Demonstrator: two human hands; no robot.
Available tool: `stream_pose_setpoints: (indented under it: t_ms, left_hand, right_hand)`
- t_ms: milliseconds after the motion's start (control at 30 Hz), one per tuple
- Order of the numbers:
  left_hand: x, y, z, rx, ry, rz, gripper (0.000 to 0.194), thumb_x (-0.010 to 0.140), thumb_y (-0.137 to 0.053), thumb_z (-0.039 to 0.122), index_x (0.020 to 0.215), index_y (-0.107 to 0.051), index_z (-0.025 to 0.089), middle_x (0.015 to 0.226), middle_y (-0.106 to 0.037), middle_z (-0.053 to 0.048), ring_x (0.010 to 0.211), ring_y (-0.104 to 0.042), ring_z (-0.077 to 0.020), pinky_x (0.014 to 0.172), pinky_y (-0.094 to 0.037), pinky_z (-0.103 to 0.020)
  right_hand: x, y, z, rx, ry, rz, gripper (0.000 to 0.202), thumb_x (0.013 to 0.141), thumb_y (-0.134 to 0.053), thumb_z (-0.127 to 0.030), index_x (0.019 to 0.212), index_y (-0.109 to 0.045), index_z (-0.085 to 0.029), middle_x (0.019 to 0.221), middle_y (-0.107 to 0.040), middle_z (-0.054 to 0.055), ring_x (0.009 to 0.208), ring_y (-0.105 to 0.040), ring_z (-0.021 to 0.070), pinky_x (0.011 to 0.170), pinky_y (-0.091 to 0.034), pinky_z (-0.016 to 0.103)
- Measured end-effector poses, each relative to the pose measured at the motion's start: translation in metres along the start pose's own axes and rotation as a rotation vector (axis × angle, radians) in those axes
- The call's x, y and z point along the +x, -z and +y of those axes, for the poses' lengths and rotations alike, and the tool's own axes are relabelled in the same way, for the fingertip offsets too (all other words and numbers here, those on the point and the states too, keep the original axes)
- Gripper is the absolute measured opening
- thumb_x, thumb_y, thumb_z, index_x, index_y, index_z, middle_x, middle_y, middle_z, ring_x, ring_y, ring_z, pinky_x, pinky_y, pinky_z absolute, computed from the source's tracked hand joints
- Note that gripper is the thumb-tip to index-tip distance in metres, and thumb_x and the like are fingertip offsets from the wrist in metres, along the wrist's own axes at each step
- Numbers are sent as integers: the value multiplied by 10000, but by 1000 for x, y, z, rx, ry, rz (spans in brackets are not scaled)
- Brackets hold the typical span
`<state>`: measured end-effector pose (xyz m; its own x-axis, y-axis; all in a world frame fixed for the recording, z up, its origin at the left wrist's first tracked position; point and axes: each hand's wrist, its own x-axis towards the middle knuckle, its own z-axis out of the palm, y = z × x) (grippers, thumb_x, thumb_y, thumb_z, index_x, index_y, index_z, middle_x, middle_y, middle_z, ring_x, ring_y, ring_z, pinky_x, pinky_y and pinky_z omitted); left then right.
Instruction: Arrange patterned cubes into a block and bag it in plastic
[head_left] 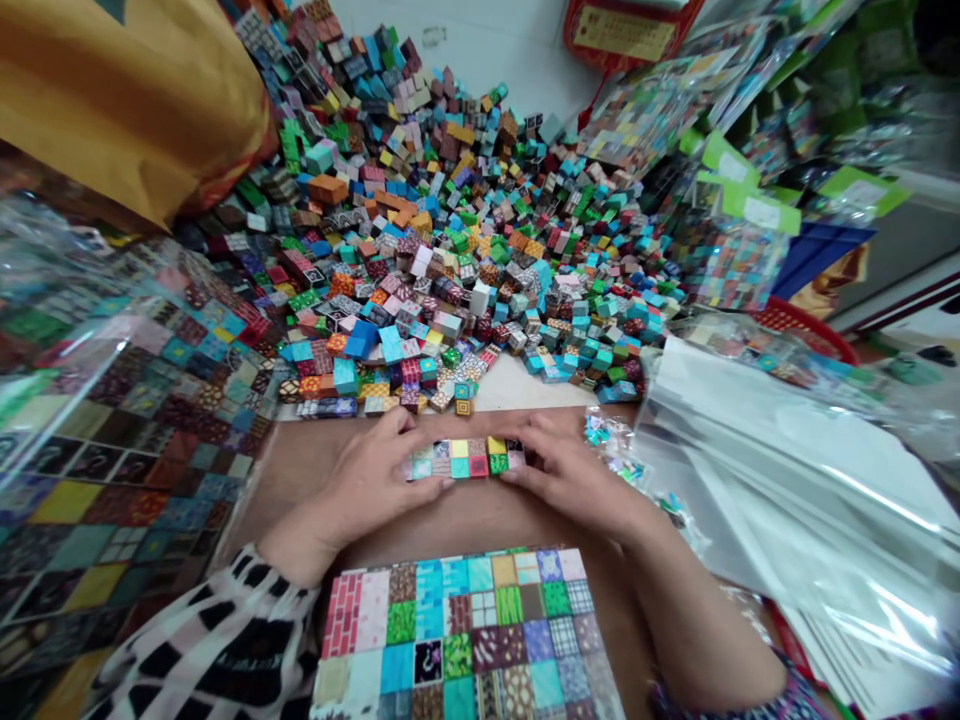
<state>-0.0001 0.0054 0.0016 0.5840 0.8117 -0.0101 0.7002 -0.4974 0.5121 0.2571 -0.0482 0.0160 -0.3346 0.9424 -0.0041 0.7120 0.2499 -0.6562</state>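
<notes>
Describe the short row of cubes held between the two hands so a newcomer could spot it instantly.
Start at the huge heap of coloured cubes at the back, then drop to the brown board in front of it. There the left hand and right hand press in on a short row of cubes from both ends. Unlike the loose heap and the flat cube grid nearer the camera, it is one narrow strip.

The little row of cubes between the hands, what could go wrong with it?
1. The row of cubes is pressed only at its ends by the left hand and right hand; squeezed unevenly, it might buckle and scatter.
2. The big loose pile lies just behind; stray cubes could roll in and mix.
3. The finished block sheet sits near the wrists; a sleeve might nudge it.
</notes>
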Motion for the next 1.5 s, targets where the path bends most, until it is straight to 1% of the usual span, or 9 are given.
stream_pose_setpoints:
  t_ms: [133,300,500,833,933,1133,1267,1367,1500]
  left_hand:
    - [0,0,0,-14,-20,-13,421,803,-601,491,1162,-661,278,985,-488,-24,891,-537,-212,792,-432,-350]
    - [0,0,0,-16,-23,-14,426,808,-601,488,1165,-660,264,990,-490,-29,899,-547,-218,784,-428,-351]
    - [-1,-1,0,-14,-30,-12,421,794,-602,441,1192,-643,307,985,-491,-15,890,-542,-205,780,-431,-336]
    - [-3,7,6,110,26,-20,478,778,-622,514,1223,-633,339,1031,-471,-25,843,-551,-203,700,-428,-318]
    - [-4,10,8,143,18,-38,446,784,-614,530,1169,-668,311,1032,-464,-35,850,-544,-209,699,-425,-321]
    - [-4,8,4,142,-11,-16,424,790,-613,527,1129,-673,279,1035,-471,-39,865,-534,-207,713,-424,-318]
    - [-3,8,5,144,-15,-22,453,780,-623,519,1164,-654,281,1026,-468,-41,889,-539,-221,728,-429,-332]
    - [-3,9,7,134,-18,-32,448,788,-618,512,1182,-644,301,1024,-459,-36,896,-541,-219,745,-429,-342]
    - [-4,9,6,130,-39,-22,412,800,-605,508,1137,-661,278,1026,-465,-43,919,-535,-226,745,-428,-340]
  right_hand:
    - [3,-2,-3,6,1,-2,341,887,-640,-263,1224,-599,-287,1112,-607,55,1049,-581,233,928,-482,428]
    - [5,-4,-10,-10,-39,3,541,820,-735,-292,1324,-541,-287,1163,-591,63,1096,-564,247,947,-478,427]
    - [11,-14,-8,-44,37,-19,338,886,-651,-358,1215,-617,-287,1071,-564,59,1001,-578,227,868,-503,394]
    - [9,-7,-9,-120,-27,105,440,901,-611,-461,1310,-546,-316,1081,-582,70,972,-594,250,865,-507,433]
    - [23,-2,-5,-115,-29,189,366,937,-564,-396,1290,-541,-303,1076,-583,73,935,-600,235,848,-513,423]
    - [67,-6,-1,-228,-5,90,496,839,-651,-254,1314,-510,-254,1147,-567,86,965,-587,234,845,-501,405]
    - [83,-14,1,-240,40,111,394,797,-661,-237,1178,-568,-195,1108,-604,91,957,-583,231,813,-490,379]
    - [78,-6,-1,-167,32,152,357,796,-667,-283,1128,-582,-186,1052,-629,81,893,-593,215,758,-486,350]
    - [45,24,-10,-129,-111,209,311,802,-661,-329,1074,-600,-190,1017,-645,75,844,-602,204,712,-466,328]
